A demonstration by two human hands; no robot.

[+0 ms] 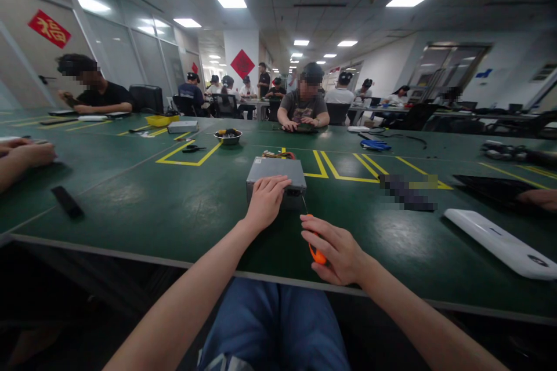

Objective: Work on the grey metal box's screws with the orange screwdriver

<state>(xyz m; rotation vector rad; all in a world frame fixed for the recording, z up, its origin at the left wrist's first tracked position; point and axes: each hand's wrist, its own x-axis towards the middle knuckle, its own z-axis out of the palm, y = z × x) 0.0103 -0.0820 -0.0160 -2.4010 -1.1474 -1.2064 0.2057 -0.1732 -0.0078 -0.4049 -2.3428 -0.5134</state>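
Observation:
A grey metal computer power supply (277, 167) sits on the green table in front of me, with coloured cables (278, 155) at its far side. My left hand (266, 200) lies on its top and near edge, fingers stretched out flat; the thumb is hidden. With my right hand (334, 248) I hold a screwdriver (319, 256) by its orange handle, fingers curled round it. Its thin shaft points up and away toward the right front corner of the power supply, beside the socket. Whether the tip touches a screw is too small to tell.
A metal bowl (228, 137) and yellow tray (162, 120) stand farther back. At right lie a white device (500, 242) and a dark item (407, 192); at left, a black bar (67, 202). A co-worker (303, 105) sits opposite, and others' hands reach in at both sides.

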